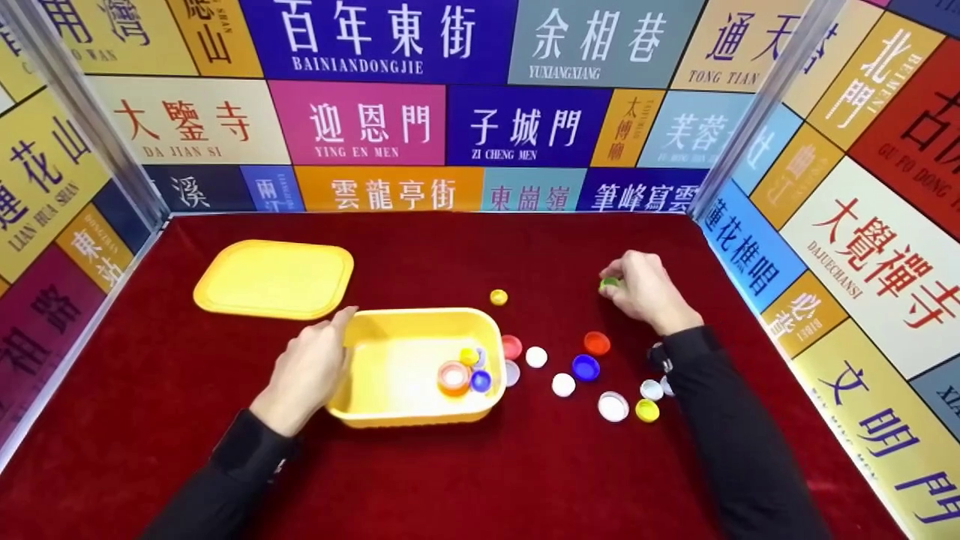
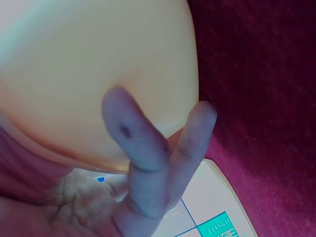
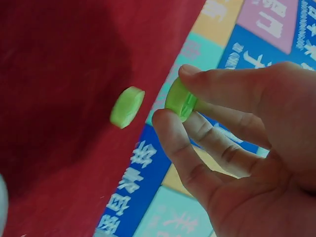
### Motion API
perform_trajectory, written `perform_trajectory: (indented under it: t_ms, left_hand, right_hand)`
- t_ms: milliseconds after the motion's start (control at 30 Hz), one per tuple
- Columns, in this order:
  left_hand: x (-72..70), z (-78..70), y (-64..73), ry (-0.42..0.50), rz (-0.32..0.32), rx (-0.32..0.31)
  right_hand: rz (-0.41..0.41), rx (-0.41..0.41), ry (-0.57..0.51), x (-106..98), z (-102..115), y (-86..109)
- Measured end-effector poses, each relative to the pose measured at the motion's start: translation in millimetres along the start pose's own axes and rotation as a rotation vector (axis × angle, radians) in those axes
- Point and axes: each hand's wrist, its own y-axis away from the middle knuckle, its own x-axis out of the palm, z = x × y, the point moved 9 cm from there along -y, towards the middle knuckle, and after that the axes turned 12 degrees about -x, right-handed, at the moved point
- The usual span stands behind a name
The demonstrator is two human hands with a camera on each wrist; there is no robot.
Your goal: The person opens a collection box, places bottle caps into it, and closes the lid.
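Note:
My left hand (image 1: 307, 373) holds the left side wall of a yellow plastic box (image 1: 382, 409); in the left wrist view its fingers (image 2: 148, 153) lie against the pale wall. Inside the box, toward its right end, are several bottle caps, among them a blue cap (image 1: 480, 382) and a yellow cap (image 1: 468, 356). At the back right, my right hand (image 1: 646, 291) pinches a light green bottle cap (image 3: 176, 98) between thumb and fingertips, just above the red cloth. A second green cap (image 3: 127, 107) stands close by in the right wrist view.
Yellow box lid (image 1: 274, 279) lies behind the left hand. Several loose caps are spread right of the box, including a red cap (image 1: 597, 343), a blue one, white ones and a yellow-green cap (image 1: 647, 410). Printed panels (image 1: 360, 124) wall the table at back and sides.

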Motion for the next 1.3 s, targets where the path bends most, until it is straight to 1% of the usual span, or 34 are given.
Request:
perform_trajectory:
  t_ms: [100, 233, 567, 733, 900, 1033, 1200, 1300]
  left_hand:
    - [0.4, 0.0, -1.0, 0.003, 0.006, -0.002]
    - [1.0, -0.4, -2.1, 0.004, 0.017, -0.011]
    - [2.9, -0.6, -2.6, 0.001, 0.027, -0.027]
    - [2.1, -0.4, -2.6, -0.003, 0.016, -0.026]
    - [3.3, 0.7, -2.0, -0.003, 0.021, -0.029]
    - [3.4, 1.5, -1.7, -0.002, 0.022, -0.032]
    - [2.8, 0.8, -1.0, -0.006, 0.016, -0.023]
    - [2.2, 0.5, -0.6, -0.009, 0.014, -0.019]
  right_hand:
    - [-0.001, -0.020, -0.015, 0, 18, -1.9]
    - [-0.008, -0.080, -0.023, 1, 48, -4.4]
    - [-0.037, -0.262, -0.065, 5, 132, -6.7]
    - [-0.029, -0.367, -0.095, 14, 176, -3.8]
    - [0.021, -0.470, -0.148, 31, 213, 1.4]
    - [0.091, -0.556, -0.149, 48, 237, 8.8]
    - [0.167, -0.640, -0.126, 66, 254, 19.1]
    - [0.185, -0.659, -0.120, 71, 258, 23.3]
